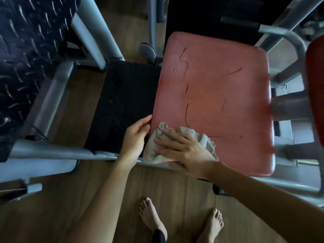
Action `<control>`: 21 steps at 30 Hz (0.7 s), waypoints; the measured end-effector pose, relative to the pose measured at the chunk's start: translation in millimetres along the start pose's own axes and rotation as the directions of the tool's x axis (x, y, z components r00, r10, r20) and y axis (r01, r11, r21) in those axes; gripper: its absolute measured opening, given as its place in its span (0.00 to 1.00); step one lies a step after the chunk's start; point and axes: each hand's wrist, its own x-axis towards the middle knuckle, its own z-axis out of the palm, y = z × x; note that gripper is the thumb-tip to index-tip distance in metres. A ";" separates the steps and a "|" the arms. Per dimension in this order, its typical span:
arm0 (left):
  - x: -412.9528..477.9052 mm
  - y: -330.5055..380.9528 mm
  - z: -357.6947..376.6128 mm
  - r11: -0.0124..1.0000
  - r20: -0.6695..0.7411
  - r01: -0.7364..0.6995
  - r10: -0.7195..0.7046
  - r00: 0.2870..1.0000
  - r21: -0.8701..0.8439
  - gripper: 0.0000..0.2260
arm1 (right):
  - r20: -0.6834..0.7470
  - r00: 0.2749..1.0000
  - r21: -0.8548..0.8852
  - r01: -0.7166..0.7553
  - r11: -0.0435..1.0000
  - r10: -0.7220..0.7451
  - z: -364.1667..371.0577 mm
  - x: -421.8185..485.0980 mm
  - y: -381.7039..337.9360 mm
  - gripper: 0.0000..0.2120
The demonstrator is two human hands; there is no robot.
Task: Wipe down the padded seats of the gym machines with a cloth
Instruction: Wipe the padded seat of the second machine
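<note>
Cloth pressed to the red seat's lower-left corner.

The right hand [182, 148] lies flat on the crumpled grey cloth [152, 153], fingers straight and spread, pressing it onto the cracked seat [219, 95] just right of centre frame. The left hand [135, 139] grasps the seat's left edge beside the cloth, thumb up along the rim and fingers curled toward the underside. A black pad [122, 102] sits left of the seat, with a grey frame [52, 151] below it. Bare feet [150, 214] stand on the wood floor [175, 190] at the bottom.
</note>
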 end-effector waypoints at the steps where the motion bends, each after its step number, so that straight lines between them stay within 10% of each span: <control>1: -2.8 0.6 1.5 1.000 -0.001 0.003 -0.003 1.000 -0.008 0.16 | 0.027 0.999 -0.004 0.040 0.999 -0.039 0.0 -2.8 -1.0 0.20; 7: -10.2 5.6 11.8 0.999 -0.046 -0.030 0.032 0.998 0.039 0.15 | 0.076 0.994 -0.006 0.078 0.997 -0.078 -8.8 -25.2 19.4 0.18; 17: 1.1 19.9 55.0 0.941 -0.282 -0.120 0.214 0.935 0.316 0.14 | -0.069 0.831 0.128 -0.541 0.831 0.552 -33.0 52.7 96.3 0.21; 21: 31.1 28.5 61.0 0.930 -0.266 -0.142 0.240 0.934 0.340 0.16 | -0.112 0.904 0.111 -0.402 0.909 0.414 -19.0 14.1 68.1 0.22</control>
